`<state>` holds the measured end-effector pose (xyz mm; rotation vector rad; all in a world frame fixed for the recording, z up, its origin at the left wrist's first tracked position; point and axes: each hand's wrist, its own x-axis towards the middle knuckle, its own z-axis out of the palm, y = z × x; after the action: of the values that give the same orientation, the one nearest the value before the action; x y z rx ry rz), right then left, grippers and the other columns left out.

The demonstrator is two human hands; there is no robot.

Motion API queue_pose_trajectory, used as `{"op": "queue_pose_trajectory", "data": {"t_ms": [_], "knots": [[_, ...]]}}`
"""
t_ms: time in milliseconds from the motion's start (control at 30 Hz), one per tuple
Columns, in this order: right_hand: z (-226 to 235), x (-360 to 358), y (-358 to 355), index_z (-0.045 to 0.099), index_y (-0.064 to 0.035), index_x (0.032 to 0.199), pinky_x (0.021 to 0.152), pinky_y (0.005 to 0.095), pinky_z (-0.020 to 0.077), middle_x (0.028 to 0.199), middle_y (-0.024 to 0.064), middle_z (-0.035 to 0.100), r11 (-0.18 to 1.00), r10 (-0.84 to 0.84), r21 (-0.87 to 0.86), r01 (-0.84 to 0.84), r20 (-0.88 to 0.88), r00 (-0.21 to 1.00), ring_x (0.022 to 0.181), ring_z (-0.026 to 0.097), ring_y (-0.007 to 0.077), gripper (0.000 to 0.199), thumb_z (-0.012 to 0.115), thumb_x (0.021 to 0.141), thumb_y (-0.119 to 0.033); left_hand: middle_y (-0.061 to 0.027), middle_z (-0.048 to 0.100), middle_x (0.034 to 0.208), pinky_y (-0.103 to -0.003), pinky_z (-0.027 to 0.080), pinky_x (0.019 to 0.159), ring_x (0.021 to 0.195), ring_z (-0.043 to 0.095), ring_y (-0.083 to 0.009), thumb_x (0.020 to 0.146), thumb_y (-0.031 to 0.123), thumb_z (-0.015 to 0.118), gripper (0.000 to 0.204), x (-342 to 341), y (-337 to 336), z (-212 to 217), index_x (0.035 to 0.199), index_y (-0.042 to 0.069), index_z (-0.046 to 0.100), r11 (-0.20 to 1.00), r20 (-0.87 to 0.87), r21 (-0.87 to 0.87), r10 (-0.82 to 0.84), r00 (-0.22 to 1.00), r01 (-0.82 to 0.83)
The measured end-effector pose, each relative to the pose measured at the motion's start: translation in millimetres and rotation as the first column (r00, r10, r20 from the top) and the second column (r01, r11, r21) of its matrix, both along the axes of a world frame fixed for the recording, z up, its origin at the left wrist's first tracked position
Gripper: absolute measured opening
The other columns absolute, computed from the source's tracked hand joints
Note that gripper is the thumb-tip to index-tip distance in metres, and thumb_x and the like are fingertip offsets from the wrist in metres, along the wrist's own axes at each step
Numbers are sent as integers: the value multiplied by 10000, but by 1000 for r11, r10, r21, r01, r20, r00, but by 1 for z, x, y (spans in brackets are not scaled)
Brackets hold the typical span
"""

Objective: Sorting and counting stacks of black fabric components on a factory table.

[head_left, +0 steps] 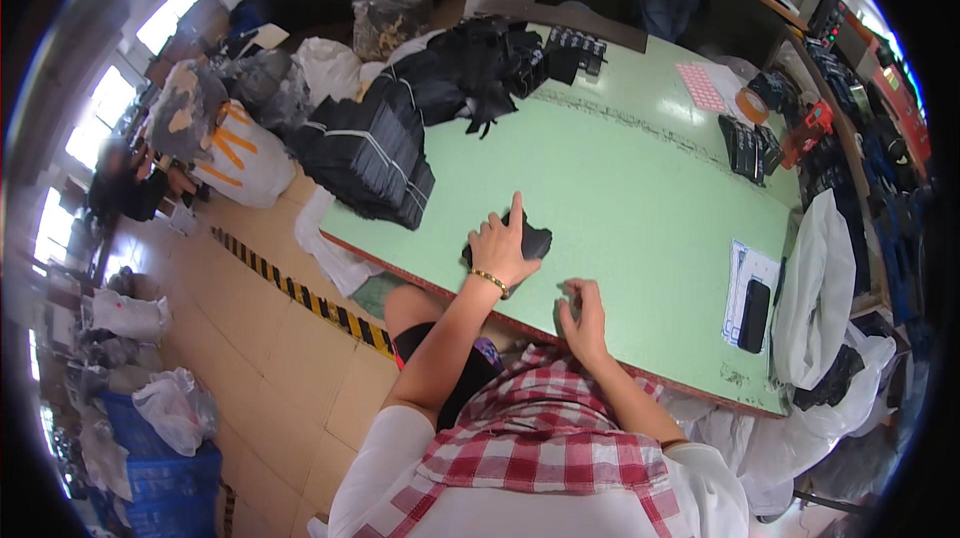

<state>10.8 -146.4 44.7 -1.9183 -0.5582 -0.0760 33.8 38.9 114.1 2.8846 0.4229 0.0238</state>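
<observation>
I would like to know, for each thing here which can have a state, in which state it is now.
Left hand: spread, resting on the black piece.
Right hand: partly open, nothing visible in it.
Black piece: partly covered by the left hand.
Black stack: tied up, on the table.
Phone: lying on a sheet, upper face dark.
</observation>
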Motion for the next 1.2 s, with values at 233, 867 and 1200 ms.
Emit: {"op": "queue_pose_trajectory", "data": {"t_ms": [233,867,1200], "knots": [[-15,-11,-3,550,-9,1054,715,378,413,821,134,543,999,31,-43,-27,77,997,735,513,285,254,622,815,-57,-242,541,1038,-468,481,752,916,589,-385,589,374,762,1088,6,4,0,1464,130,163,1000,-72,-7,-25,997,25],[-18,-8,2,557,-56,944,805,374,373,859,99,558,996,-16,-78,42,307,952,843,548,273,202,581,760,23,-214,659,798,-458,495,721,757,650,-370,902,469,451,497,21,16,-30,859,-6,595,982,205,-138,159,966,-132],[-20,-9,-2,582,-74,943,861,382,332,776,54,578,988,56,-154,-13,277,959,767,552,226,129,627,827,-110,-225,639,748,-464,493,652,718,628,-404,897,494,455,519,24,17,-33,831,-7,576,984,283,-126,155,946,-124]]}}
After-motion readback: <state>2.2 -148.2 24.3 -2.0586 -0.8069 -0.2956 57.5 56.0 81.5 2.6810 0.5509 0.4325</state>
